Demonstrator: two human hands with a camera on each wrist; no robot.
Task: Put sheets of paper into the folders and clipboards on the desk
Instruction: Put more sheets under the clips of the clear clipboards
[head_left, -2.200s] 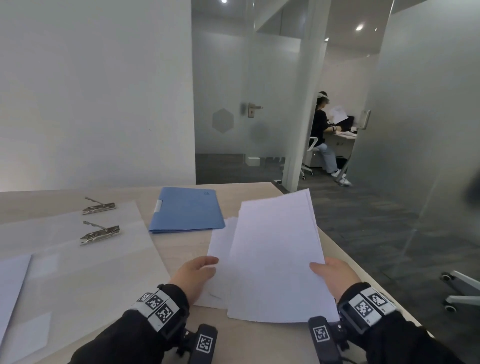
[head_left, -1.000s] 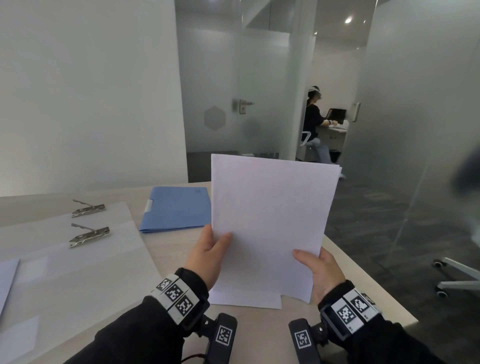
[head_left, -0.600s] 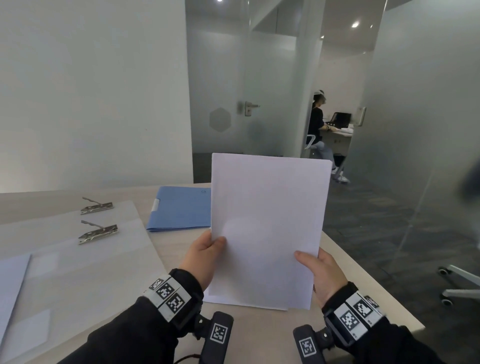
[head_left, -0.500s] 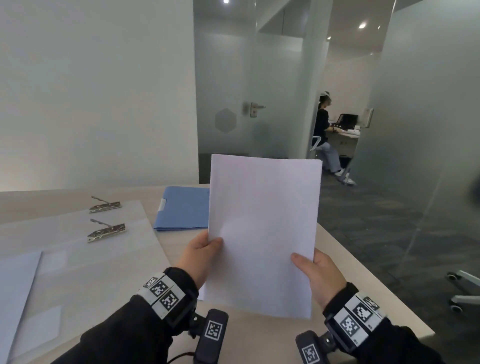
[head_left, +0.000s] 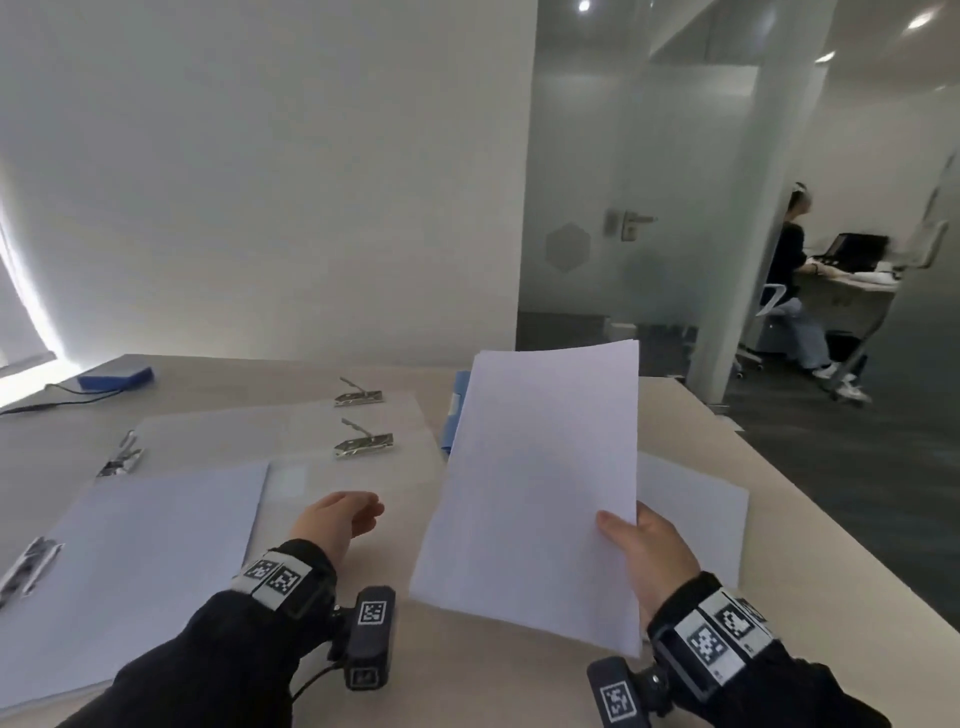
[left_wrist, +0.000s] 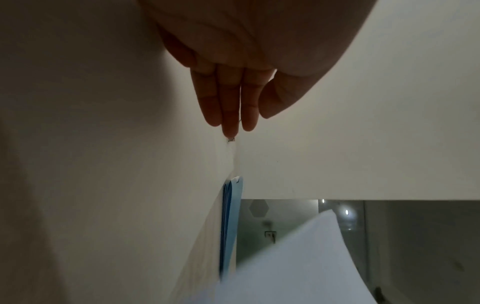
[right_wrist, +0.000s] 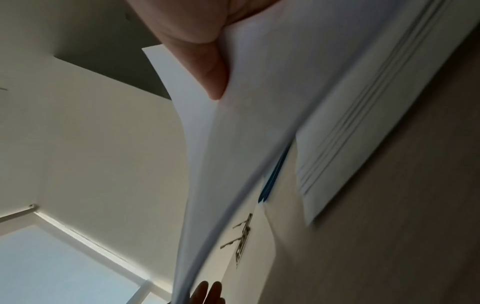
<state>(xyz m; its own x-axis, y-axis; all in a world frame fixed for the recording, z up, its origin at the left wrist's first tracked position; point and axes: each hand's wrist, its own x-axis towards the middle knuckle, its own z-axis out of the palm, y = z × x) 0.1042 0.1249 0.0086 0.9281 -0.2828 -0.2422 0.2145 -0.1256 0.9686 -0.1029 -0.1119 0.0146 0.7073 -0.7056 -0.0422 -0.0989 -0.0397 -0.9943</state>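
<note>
My right hand grips a stack of white paper sheets by its lower right edge and holds it tilted above the desk; the thumb lies on top of the sheets. My left hand hovers empty, fingers straight, over the desk between the stack and a clear clipboard with a metal clip. A second clipboard clip lies behind it. A blue folder peeks out behind the held stack. More loose sheets lie on the desk under my right hand.
A folder with white paper and clips lies at the front left. A blue box with a cable sits at the far left. The desk ends at right, with dark floor beyond. A seated person works far off.
My left hand has let go of the paper stack and moved left over the desk. The right hand alone holds the stack, now tilted. My view has turned left.
</note>
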